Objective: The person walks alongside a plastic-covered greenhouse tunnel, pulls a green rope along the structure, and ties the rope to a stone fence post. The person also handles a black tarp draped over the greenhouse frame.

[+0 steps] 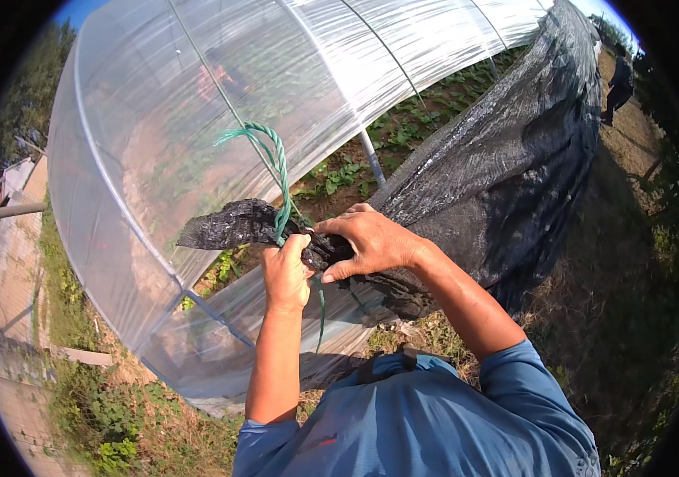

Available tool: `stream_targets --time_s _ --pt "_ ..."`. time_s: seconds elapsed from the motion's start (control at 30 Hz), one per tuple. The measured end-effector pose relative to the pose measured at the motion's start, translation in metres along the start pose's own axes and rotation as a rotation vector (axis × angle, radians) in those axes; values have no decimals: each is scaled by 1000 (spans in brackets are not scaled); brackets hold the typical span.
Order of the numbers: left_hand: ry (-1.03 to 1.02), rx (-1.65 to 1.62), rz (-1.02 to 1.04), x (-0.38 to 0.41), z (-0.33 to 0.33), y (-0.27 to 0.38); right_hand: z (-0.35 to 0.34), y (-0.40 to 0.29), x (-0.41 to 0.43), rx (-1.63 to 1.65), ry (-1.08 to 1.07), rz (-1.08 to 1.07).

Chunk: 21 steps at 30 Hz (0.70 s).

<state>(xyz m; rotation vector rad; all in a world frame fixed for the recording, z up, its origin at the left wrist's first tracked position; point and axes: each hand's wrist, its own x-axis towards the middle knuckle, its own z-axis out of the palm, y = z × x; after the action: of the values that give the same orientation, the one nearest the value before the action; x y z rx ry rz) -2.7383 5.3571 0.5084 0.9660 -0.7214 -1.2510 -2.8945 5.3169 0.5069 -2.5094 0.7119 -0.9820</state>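
Note:
Black shade netting (pixel 494 173) stretches from the upper right to a gathered, bunched part at the picture's middle, its loose end (pixel 226 226) sticking out to the left. A twisted green rope (pixel 279 173) loops above the bunch and runs down to it, with a frayed end at the upper left. My left hand (pixel 287 271) is closed around the rope where it meets the netting. My right hand (pixel 369 244) curves over the bunched netting just right of it, thumb below and fingers above. A thin green strand hangs beneath my hands.
A greenhouse tunnel of clear plastic film (pixel 184 137) on metal hoops stands in front, with a metal post (pixel 372 158) and leafy plants (pixel 339 176) inside. Another person (pixel 620 86) is on the path at the far upper right. Weeds (pixel 112 417) grow at the lower left.

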Motion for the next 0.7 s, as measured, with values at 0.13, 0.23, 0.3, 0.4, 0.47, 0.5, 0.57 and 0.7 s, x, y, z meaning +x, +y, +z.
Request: stream_targets --time_s 0.13,0.23,0.3,0.4,0.47,0.5,0.57,0.7 --pt "-153 249 53 1 2 2 15 -2 -3 213 -58 377" --pt "-418 437 119 7 5 8 28 20 -9 366 113 400" --pt "-425 312 -70 11 -5 4 27 11 -1 305 65 337" --pt "-326 159 -228 11 -4 8 36 13 -1 144 4 387" --pt "-247 200 -214 16 -5 5 35 16 0 61 -52 355" --pt "-259 200 -198 15 -3 4 33 16 -1 73 -93 364" --pt "-283 201 -161 12 1 3 29 15 -1 96 -176 376" --pt "-35 501 304 18 -2 -21 26 19 8 179 -275 329"
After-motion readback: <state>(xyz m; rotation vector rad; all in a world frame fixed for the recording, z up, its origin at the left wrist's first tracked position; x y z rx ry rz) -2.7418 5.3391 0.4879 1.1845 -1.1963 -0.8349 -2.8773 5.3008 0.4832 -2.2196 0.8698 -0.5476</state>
